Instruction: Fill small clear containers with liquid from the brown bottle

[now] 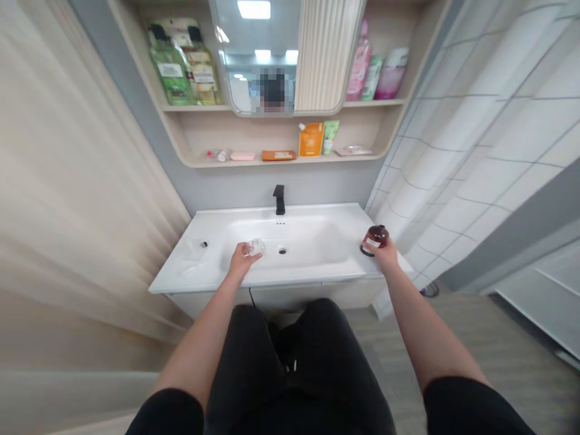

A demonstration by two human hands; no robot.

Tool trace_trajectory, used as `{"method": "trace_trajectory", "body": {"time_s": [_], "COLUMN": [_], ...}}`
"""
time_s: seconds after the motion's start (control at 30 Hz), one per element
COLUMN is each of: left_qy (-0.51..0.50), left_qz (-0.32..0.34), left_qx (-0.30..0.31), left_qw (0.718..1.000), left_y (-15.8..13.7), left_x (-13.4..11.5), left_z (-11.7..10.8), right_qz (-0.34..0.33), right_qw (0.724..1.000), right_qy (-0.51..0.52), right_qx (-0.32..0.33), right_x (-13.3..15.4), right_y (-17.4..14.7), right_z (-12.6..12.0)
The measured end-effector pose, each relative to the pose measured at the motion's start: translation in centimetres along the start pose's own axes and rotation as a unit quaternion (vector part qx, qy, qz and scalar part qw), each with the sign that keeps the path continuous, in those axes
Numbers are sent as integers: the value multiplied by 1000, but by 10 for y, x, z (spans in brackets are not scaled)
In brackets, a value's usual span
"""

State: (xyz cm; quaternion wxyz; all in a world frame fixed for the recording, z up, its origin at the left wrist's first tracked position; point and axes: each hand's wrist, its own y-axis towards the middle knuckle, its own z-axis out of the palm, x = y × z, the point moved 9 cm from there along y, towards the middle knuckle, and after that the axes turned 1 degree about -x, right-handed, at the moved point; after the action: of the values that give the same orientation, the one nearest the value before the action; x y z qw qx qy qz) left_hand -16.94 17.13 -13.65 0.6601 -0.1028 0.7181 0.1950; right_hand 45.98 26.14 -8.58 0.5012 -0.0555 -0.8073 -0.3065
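My left hand point(243, 260) is closed on a small clear container point(256, 247), held above the left part of the white sink basin point(312, 241). What the container has inside is too small to make out. At the counter's right end, my right hand point(386, 254) is wrapped round a dark brown bottle point(377, 234) with a pale label. The bottle stands nearly upright; whether its base rests on the counter I cannot tell. A black faucet point(280, 200) rises at the back of the basin, behind the drain point(282, 251).
A small black-ended clear item point(203, 244) lies on the counter's left side. Above hangs a mirror cabinet point(181, 158) with a green mouthwash bottle point(172, 69), a pink bottle point(360, 66) and an orange pouch point(311, 140). Curtains point(453, 133) hang at both sides.
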Motion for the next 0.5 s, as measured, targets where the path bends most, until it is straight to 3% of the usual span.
{"method": "trace_trajectory", "body": {"time_s": [0.07,0.2,0.23,0.27,0.3,0.37,0.43,0.5], "left_qy": [-14,-17,-14,-11,-7,3,18,32], "left_qz": [-3,5,13,23,31,38,35,33], "left_qx": [10,24,29,35,42,55,66,80], "left_qw": [1000,1000,999,999,999,998,997,996], "left_y": [-1,-5,-6,-7,-8,-10,-12,-14], "left_x": [-1,-9,-12,-16,-19,-24,-26,-27], "left_z": [1,4,5,7,8,10,13,15], "right_qz": [16,7,-9,-30,-54,-113,-141,-123], "right_qw": [1000,985,979,981,988,993,969,943], "right_qy": [-5,-42,-49,-50,-42,-11,33,84], "right_qx": [6,-170,-198,-187,-139,40,198,299], "right_x": [1,19,29,41,54,87,119,144], "right_y": [-6,-45,-60,-74,-86,-112,-142,-165], "right_z": [-5,-48,-50,-42,-25,35,100,157]}}
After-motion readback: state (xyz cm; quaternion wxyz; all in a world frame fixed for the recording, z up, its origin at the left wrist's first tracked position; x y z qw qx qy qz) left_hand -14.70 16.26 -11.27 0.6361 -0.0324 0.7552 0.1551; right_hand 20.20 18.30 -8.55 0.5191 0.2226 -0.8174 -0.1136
